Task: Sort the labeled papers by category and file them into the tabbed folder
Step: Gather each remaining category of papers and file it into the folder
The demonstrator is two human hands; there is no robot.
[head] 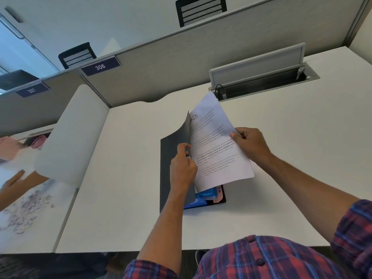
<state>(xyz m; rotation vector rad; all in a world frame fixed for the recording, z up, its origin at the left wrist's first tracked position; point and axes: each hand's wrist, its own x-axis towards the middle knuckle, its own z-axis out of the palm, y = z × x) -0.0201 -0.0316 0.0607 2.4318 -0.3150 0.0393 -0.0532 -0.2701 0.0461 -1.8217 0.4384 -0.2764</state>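
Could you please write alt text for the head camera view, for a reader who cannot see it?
A person's right hand holds a printed sheet over an open dark folder on a white desk, while the left hand lifts a dark divider page. Blue and pink tabs show beneath the sheet.

Folder (169, 178) lies on desk (124, 178), cable tray (261, 81) behind it.

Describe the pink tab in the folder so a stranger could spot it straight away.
On the white desk lies an open dark folder. At its near right corner, below the paper, sits the pink tab, lettered in black, unlike the blue tabs beside it.
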